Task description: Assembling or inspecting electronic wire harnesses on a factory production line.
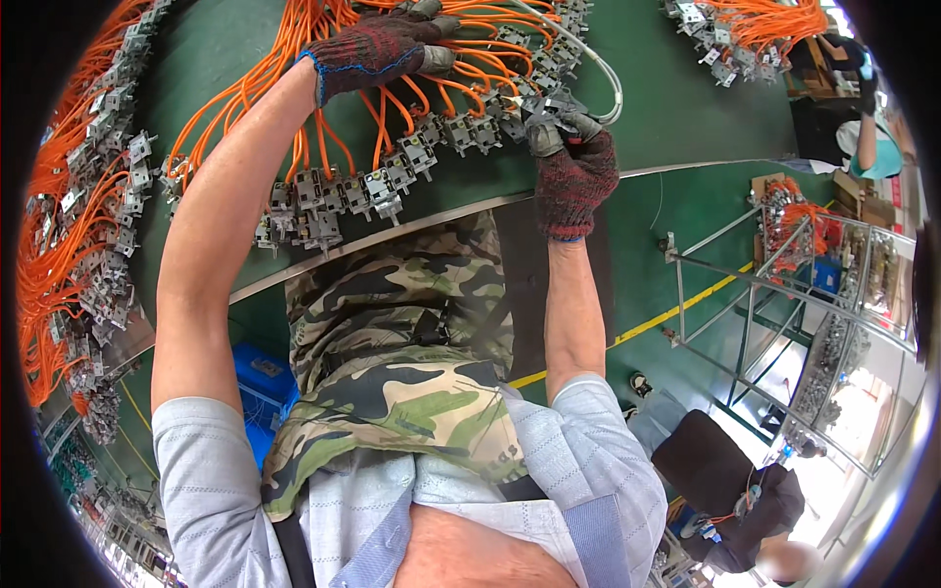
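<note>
"A green table [676, 122] fills the top of the view, its metal edge curving past the worker's waist. What lies on it?"

"Orange cables [294, 24], fanned out, with metal connectors [387, 186] at their ends in a bent row, partly along the near edge. A left-hand heap [69, 294] and an upper-right bundle [769, 20] hold more of the same kind."

"And the hands?"

"The gloved left hand [368, 59] is over the fan, its fingers stretched out and slightly apart; whether they pin any cable cannot be told. The gloved right hand [578, 176] has its fingers bent closed around a small grey part [549, 104], just beside the row. A white cable [616, 83] loops down to that hand."

"How far along is it?"

"The spreading-out looks done for this fan — most connectors sit apart enough to be reached one by one. Work at the grey part seems under way, though the glove hides the detail."

"What is left?"

"No count is possible — nothing visible sets a finished connector apart from an unfinished one. The heap and the bundle could be either waiting or complete."
</note>
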Demonstrator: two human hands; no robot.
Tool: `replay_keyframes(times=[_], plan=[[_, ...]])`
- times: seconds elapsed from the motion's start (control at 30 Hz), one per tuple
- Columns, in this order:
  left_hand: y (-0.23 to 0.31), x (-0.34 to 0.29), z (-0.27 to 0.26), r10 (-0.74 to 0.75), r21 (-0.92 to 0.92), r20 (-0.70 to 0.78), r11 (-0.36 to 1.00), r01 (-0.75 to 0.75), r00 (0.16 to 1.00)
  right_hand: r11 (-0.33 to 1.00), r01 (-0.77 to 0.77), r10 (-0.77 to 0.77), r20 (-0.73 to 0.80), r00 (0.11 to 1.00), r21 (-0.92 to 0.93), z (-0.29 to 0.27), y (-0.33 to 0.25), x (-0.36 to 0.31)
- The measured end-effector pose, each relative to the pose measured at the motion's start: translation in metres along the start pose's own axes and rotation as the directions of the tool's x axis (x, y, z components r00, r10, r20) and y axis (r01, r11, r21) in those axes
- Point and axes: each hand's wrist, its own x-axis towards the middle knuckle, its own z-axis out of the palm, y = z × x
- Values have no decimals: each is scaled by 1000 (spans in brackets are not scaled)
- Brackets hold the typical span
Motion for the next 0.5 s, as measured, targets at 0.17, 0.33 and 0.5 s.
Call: replay_keyframes(times=[0.17, 0.33, 0.5], plan=[[5, -5, 2, -81, -84, -51, 994, 76, 995, 937, 147, -113, 122, 986, -316, -4, -5, 3], [0, 0, 0, -40, -2, 6, 999, 40, 999, 915, 164, -125, 129, 984, -369, -3, -9, 8], [-1, -3, 2, -47, -9, -14, 999, 47, 999, 902, -50, 65, 22, 998, -429, 8, -26, 4]])
